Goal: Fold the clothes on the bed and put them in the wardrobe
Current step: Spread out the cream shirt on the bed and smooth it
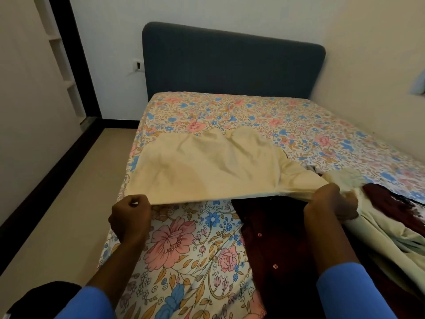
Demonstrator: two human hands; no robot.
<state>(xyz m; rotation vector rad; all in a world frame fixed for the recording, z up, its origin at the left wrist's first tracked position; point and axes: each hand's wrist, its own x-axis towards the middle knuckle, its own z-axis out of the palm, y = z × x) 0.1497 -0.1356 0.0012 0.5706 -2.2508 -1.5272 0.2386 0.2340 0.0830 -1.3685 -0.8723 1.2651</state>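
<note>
Cream cloth (207,166): held up by its near edge and stretched flat between the two hands, above the left half of the bed; its far edge rests on the sheet.
Left hand (130,217): fingers curled tight, pinching the cloth's near left corner.
Right hand (328,203): fingers closed round the bunched near right end of the cloth.
More cream fabric (386,229): crumpled just right of the right hand, running down toward the near right corner; whether it is the same piece as the held cloth cannot be told.
Maroon shirt (271,245): lies on the sheet under the right forearm, small buttons showing, partly under the held cloth.
Dark red cloth (391,201): on the bed at the right, touching the cream fabric.
Bed (253,111): floral sheet in pink, blue and tan.
Headboard (230,65): dark blue, against the far wall.
Socket (138,65): on the wall, just left of the headboard.
Shelves (62,54): white, on the left wall.
Sleeves: blue, on both forearms.
</note>
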